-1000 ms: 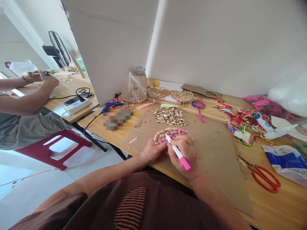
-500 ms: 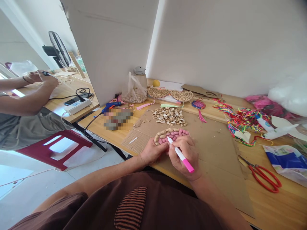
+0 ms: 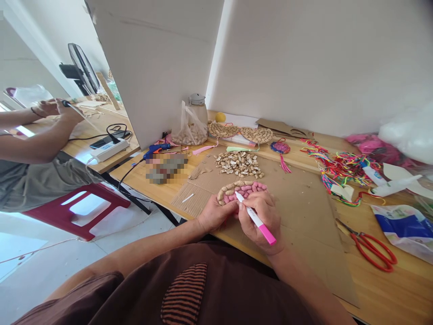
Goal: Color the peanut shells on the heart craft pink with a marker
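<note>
My left hand (image 3: 218, 213) grips the near left edge of a rounded piece covered in peanut shells (image 3: 232, 188). Much of its shell surface is pink, while the shells along the left and far rim are plain tan. Closed round a white marker with a pink end (image 3: 259, 222), my right hand (image 3: 262, 217) rests against the right side of the piece. The marker's tip is at the pink shells; whether it touches them I cannot tell. My palms hide the near edge. Just beyond lies a heap of loose peanut shells (image 3: 238, 164) on a cardboard sheet (image 3: 304, 234).
Red-handled scissors (image 3: 374, 253) lie at right, near tangled coloured cords (image 3: 345, 167). A blue glue gun (image 3: 157, 150) and a bag of peanut shells (image 3: 190, 131) stand back left. Two shell-covered pieces (image 3: 255, 135) lie behind. At left, a person (image 3: 37, 140) works at another table.
The pink end of the marker has shifted slightly right and down with my right hand. My left hand and the shell piece look nearly still.
</note>
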Tool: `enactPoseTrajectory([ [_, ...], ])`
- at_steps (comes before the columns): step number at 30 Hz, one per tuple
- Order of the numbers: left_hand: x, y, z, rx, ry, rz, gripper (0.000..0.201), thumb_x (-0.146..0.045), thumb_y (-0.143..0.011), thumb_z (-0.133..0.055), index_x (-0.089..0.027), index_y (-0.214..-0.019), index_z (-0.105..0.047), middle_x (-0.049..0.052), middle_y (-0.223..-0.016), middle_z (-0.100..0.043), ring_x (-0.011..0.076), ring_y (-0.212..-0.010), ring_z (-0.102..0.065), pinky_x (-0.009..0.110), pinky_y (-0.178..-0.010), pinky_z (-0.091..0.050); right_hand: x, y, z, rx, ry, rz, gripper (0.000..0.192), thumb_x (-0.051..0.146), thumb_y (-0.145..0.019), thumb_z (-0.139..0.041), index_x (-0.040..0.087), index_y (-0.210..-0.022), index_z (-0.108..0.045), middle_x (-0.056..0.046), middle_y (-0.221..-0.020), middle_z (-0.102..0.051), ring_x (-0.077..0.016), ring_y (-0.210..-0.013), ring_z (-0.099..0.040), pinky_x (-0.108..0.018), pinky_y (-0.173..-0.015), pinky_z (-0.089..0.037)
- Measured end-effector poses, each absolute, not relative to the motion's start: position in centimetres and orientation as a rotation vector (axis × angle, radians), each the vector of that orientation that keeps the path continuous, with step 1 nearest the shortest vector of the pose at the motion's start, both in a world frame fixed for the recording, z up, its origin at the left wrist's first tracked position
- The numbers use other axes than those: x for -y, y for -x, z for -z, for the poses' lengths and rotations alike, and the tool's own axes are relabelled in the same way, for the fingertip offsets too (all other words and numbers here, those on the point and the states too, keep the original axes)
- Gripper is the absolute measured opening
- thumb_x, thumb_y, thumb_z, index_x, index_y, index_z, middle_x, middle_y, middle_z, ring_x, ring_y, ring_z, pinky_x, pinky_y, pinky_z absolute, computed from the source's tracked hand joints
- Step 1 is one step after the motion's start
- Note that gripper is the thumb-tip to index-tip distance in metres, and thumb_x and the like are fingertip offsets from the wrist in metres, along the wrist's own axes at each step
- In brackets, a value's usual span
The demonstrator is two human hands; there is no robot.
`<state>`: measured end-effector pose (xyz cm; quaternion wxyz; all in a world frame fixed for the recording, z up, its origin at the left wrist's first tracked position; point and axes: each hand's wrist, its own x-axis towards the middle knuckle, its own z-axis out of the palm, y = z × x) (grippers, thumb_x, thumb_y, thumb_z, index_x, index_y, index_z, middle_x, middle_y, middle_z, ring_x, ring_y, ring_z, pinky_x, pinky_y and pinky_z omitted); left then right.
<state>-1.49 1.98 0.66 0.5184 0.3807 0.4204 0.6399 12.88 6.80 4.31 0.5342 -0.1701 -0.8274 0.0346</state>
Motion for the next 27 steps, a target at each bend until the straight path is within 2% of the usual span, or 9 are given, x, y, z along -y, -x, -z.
enactPoseTrajectory([
  [5, -2.1, 1.4, -1.1, -0.990, -0.926, -1.544, 0.045, -0.049, -0.076, -0.086, -0.014, -0.101, -0.076, 0.009, -0.091, -0.076, 0.0230, -0.086, -0.070, 0.037, -0.088, -0.056, -6.9, -12.7, -4.2, 1.970, 0.412, -0.076, 0.017, 0.012, -0.084, -0.068, 0.024, -0.093, -0.058, -0.003, -0.088, -0.067, -0.0203, -0.084, -0.067, -0.042, -0.088, -0.054],
  [10, -2.1, 1.5, -1.0, -0.916, -0.855, -1.524, 0.048, -0.044, -0.071, -0.090, -0.012, -0.103, -0.077, 0.010, -0.090, -0.077, 0.0250, -0.088, -0.071, 0.038, -0.088, -0.056, -6.9, -12.6, -4.3, 1.936, 0.406, -0.087, 0.014, 0.013, -0.085, -0.065, 0.024, -0.089, -0.058, -0.003, -0.085, -0.067, -0.0205, -0.084, -0.066, -0.044, -0.090, -0.054],
  [14, -1.9, 1.5, -1.2, -0.806, -0.773, -1.518, 0.048, -0.035, -0.070, -0.091, -0.013, -0.111, -0.076, 0.011, -0.101, -0.078, 0.0256, -0.092, -0.073, 0.037, -0.088, -0.056, -6.9, -12.8, -4.5, 1.954, 0.398, -0.107, 0.015, 0.012, -0.084, -0.067, 0.023, -0.089, -0.058, -0.003, -0.085, -0.067, -0.0207, -0.084, -0.067, -0.044, -0.088, -0.055],
  [23, -1.9, 1.5, -1.8, -0.805, -0.697, -1.500, 0.045, -0.034, -0.068, -0.092, -0.011, -0.104, -0.078, 0.013, -0.098, -0.079, 0.0216, -0.079, -0.073, 0.029, -0.073, -0.056, -6.9, -12.9, -4.7, 1.965, 0.386, -0.106, 0.018, 0.011, -0.082, -0.067, 0.023, -0.090, -0.057, -0.004, -0.086, -0.068, -0.0203, -0.082, -0.067, -0.044, -0.088, -0.055],
  [27, -1.9, 1.3, -1.6, -0.799, -0.711, -1.506, 0.046, -0.037, -0.070, -0.091, -0.011, -0.105, -0.077, 0.013, -0.097, -0.079, 0.0222, -0.081, -0.073, 0.028, -0.071, -0.055, -7.0, -12.9, -4.7, 1.971, 0.389, -0.097, 0.017, 0.011, -0.082, -0.067, 0.023, -0.089, -0.056, -0.004, -0.087, -0.068, -0.0206, -0.083, -0.067, -0.045, -0.089, -0.055],
])
